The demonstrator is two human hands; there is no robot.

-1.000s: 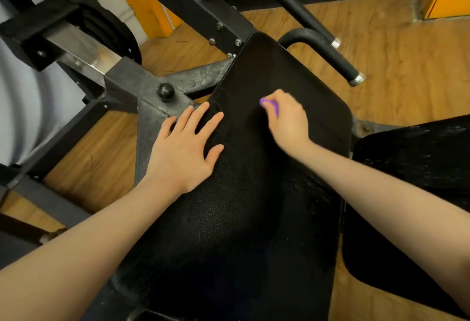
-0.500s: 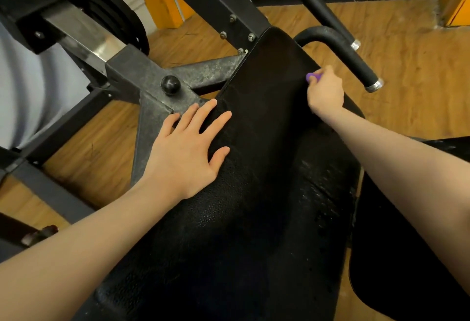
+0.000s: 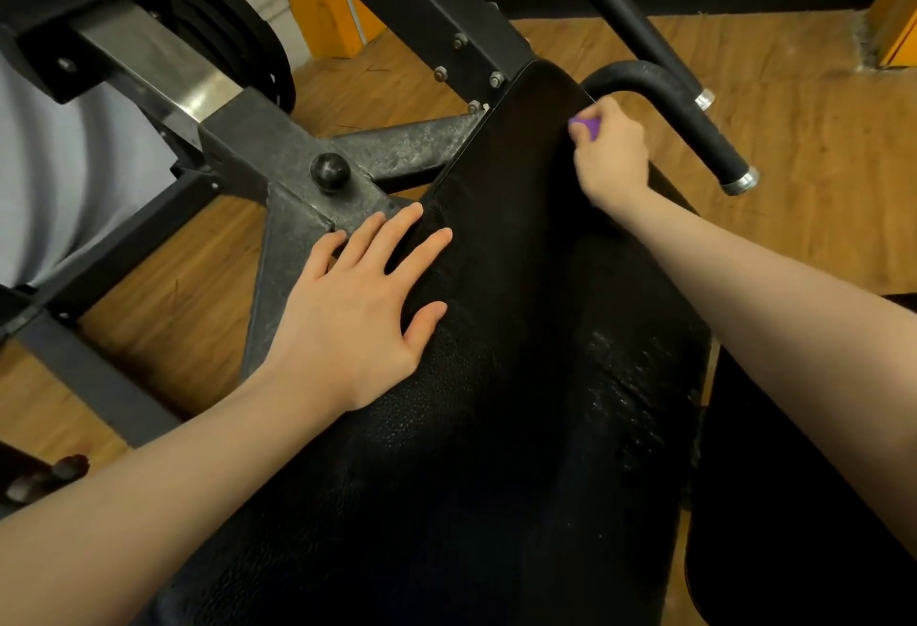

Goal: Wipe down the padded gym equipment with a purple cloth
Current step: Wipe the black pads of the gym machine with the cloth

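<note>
Cloth [image 3: 585, 128], purple and bunched small, shows only as a tuft in the curled fingers of the right hand [image 3: 611, 156], pressed against the upper right edge of the black padded bench [image 3: 521, 377]. The left hand [image 3: 355, 310] lies flat on the pad's left side, fingers straight and spread. A round knob [image 3: 330, 171] sits on the grey steel frame [image 3: 278, 149] beside it; a black handle [image 3: 694, 124] curves just beyond the right hand, over a wooden floor [image 3: 814, 139].

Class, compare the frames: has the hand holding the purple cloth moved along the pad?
Yes. The right hand with the purple cloth went from mid-pad up to the black pad top corner, beside the curved handle.
</note>
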